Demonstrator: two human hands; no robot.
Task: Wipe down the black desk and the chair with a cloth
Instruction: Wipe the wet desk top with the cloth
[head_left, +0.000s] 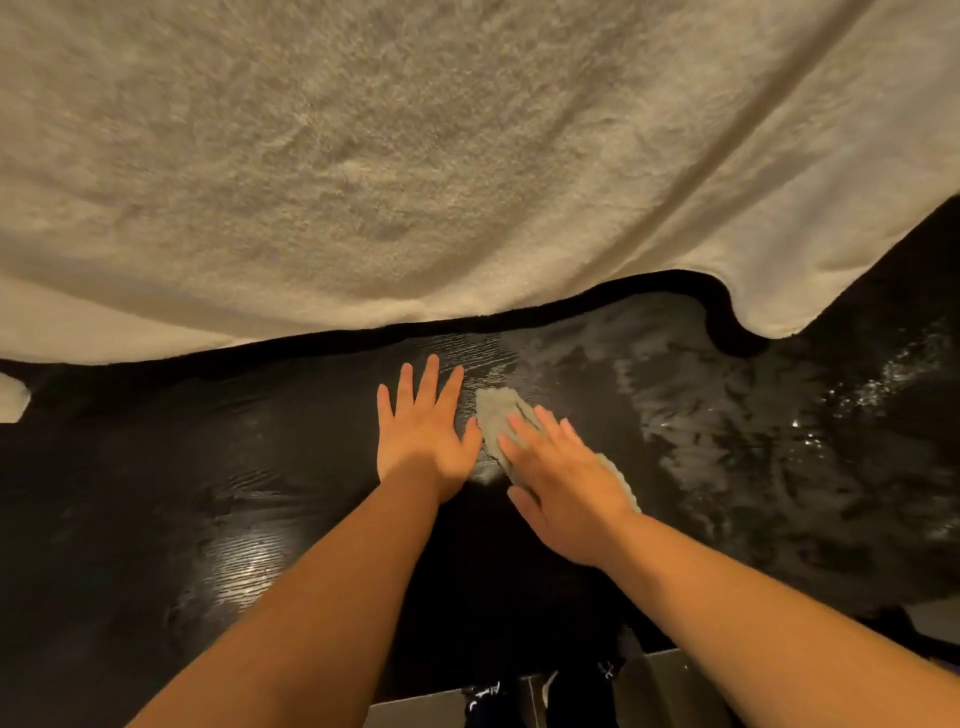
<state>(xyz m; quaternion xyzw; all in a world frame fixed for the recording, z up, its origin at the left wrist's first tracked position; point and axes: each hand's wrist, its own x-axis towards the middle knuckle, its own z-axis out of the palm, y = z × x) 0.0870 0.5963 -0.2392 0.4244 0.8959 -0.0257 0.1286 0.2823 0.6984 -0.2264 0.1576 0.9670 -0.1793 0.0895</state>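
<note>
Closest to the person, dark shoes (483, 696) stand on a pale floor (415, 712) at the edge of the black desk (234, 493), and both bare forearms reach out over it. The left hand (423, 436) lies flat on the surface with its fingers spread, its grip released and holding nothing; I take it as a brace. Just beside it, the right hand (566, 483) presses a small grey-green cloth (498, 415) against the surface with straight fingers, so it is pressing rather than clenching. The cloth pokes out past the fingertips and under the heel of the palm. Further right, damp streaks (727, 415) shine on the wood grain, while the left part looks drier, so I'd judge the desk about half done. To do this well, keep the palm flat, overlap each stroke along the grain, and work toward the dry side and the far edge. A cream fluffy blanket (415, 156) hangs over that far edge and may need lifting clear. No bucket or bottle is in view, nor the chair.
</note>
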